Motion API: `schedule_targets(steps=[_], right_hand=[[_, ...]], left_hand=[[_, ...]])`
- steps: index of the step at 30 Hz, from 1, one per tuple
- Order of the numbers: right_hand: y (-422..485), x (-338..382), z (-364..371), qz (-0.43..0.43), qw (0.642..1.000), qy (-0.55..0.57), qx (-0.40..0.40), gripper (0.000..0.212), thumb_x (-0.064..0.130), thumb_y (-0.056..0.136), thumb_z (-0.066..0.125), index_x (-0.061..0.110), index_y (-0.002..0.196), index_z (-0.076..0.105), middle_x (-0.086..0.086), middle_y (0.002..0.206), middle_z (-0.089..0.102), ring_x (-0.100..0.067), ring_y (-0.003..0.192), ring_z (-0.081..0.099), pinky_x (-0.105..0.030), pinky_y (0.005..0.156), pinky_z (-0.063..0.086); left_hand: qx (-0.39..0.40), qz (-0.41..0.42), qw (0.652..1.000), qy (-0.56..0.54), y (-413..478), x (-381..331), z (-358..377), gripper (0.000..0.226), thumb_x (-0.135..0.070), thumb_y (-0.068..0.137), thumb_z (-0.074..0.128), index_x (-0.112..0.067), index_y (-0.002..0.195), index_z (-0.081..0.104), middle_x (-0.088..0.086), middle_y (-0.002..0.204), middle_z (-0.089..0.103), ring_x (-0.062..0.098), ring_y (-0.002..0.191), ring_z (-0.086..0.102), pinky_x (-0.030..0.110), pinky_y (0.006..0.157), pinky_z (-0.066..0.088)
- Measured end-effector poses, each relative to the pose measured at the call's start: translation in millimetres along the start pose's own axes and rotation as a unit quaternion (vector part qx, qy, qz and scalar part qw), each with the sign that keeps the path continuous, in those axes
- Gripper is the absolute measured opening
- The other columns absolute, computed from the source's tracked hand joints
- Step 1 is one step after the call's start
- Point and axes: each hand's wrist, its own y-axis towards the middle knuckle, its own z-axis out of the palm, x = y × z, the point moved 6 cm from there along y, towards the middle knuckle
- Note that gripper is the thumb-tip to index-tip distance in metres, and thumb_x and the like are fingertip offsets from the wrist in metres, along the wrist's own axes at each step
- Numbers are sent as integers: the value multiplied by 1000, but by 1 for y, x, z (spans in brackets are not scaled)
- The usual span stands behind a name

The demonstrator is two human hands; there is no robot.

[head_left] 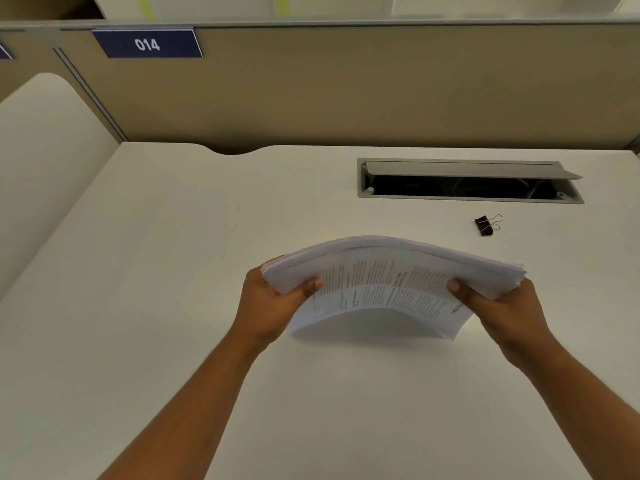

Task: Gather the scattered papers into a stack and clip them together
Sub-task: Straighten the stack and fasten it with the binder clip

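Just short of the grey cable hatch [471,181] set in the cream desk [138,271], the left hand [273,303] and right hand [502,306] pinch opposite ends of a thick bowed stack of white printed papers [388,285], thumbs on top. Tapping its edges square comes first; the small black binder clip [486,226] waits between hatch and stack.

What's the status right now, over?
Left hand, right hand both gripping paper stack, bowed, off desk. Binder clip unused. Nothing blocking.
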Motion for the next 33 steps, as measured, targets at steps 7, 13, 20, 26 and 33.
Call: schedule_targets(steps=[7, 13, 20, 26, 33], right_hand=[[0, 0, -8, -13, 999, -41, -15, 20, 3, 80, 75, 22, 84, 69, 22, 70, 75, 3, 69, 71, -10, 57, 53], [-5, -6, -7, 9, 1000, -25, 8, 31, 44, 59, 88, 30, 85, 77, 14, 85, 79, -12, 88, 74, -17, 66, 58], [-8, -2, 1, 7, 999, -18, 48, 44, 57, 53, 87, 49, 94, 75, 14, 96, 78, -11, 97, 73, -22, 72, 60], [-1, 73, -9, -153, 934, -320, -34, 103, 44, 66, 83, 26, 152, 29, 5, 156, 39, -16, 139, 44, -35, 111, 39], [-3, 105, 54, -189, 852, -439, 216, 33, 33, 87, 70, 62, 91, 54, 34, 73, 63, 5, 72, 64, -10, 56, 46]], left_hand=[[-18, 14, 1000, 3, -6, 7, -2, 28, -9, 83, 79, -35, 94, 79, -3, 97, 80, 16, 95, 76, 36, 81, 63], [-15, -15, 1000, -10, -6, 17, 3, 29, -13, 77, 83, -28, 101, 76, -3, 101, 80, 15, 98, 75, 34, 82, 62], [-3, -31, 1000, 7, -6, 15, 8, 27, -14, 81, 79, -32, 100, 74, -4, 99, 80, 20, 101, 75, 34, 81, 63], [54, 84, 976, 192, 4, -63, 6, 9, -29, 87, 73, -29, 91, 81, 3, 87, 79, 25, 87, 74, 44, 75, 60], [207, 232, 867, 389, -7, -139, 50, 29, -25, 95, 54, -31, 106, 80, -14, 79, 73, 10, 70, 64, 18, 61, 50]])
